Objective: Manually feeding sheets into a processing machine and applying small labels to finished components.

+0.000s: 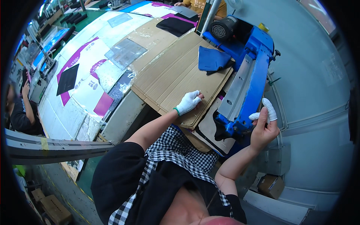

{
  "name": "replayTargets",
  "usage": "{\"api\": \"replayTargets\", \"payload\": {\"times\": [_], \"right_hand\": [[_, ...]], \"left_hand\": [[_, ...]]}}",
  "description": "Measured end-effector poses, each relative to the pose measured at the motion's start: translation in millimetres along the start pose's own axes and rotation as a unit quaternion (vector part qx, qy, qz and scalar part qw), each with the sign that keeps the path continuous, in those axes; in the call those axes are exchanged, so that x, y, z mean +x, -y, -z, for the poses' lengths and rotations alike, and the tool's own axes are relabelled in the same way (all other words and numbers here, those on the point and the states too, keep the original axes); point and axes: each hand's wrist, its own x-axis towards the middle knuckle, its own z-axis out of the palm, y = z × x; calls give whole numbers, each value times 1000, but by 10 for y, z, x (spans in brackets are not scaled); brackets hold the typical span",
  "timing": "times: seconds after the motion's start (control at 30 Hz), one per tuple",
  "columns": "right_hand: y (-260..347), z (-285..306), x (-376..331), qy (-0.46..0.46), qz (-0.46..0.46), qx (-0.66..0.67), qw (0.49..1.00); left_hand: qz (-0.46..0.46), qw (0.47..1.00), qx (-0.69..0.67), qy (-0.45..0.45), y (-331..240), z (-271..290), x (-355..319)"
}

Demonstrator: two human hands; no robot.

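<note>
My left hand (188, 103), in a white glove with bare fingertips, is over the near right part of a stack of flat cardboard (168, 80). Its fingers are curled together; anything inside them is hidden. My right hand (264, 127) is raised beside the near end of a blue machine (255, 86) that has a long metal plate (236, 86). White covers sit on some of its fingers, which are spread apart with nothing visible between them. Blue cut pieces (213, 59) lie on the cardboard's far right, with a black piece under them.
A motor (223, 29) sits at the machine's far end. Left of the cardboard is a large worktable (56, 108) with black sheets and a clear plastic sheet (125, 52). A metal rail (60, 149) runs at left. Other people work at the far left and the back. Cardboard boxes (270, 186) stand at lower right.
</note>
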Motion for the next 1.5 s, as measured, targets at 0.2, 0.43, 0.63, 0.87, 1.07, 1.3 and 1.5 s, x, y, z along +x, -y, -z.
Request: {"api": "replayTargets", "payload": {"times": [0.2,0.43,0.63,0.87,1.07,1.3,1.5], "right_hand": [[3,-6,7,-5,7,-5,1000],[3,-8,6,-13,15,-22,1000],[5,-10,6,-13,23,-23,999],[13,-3,15,-9,17,-13,1000],[-3,-10,10,-10,21,-10,1000],[4,-11,16,-13,30,-9,999],[6,-9,16,-11,24,-12,1000]], "left_hand": [[3,1000,4,1,2,4,14],[-8,999,33,-4,-12,1,17],[-6,999,50,-5,-29,9,9],[-9,999,50,0,25,14,38],[-18,999,48,2,41,21,39],[-16,1000,24,-3,-56,-5,-20],[-4,1000,-9,5,-75,-13,-31]]}}
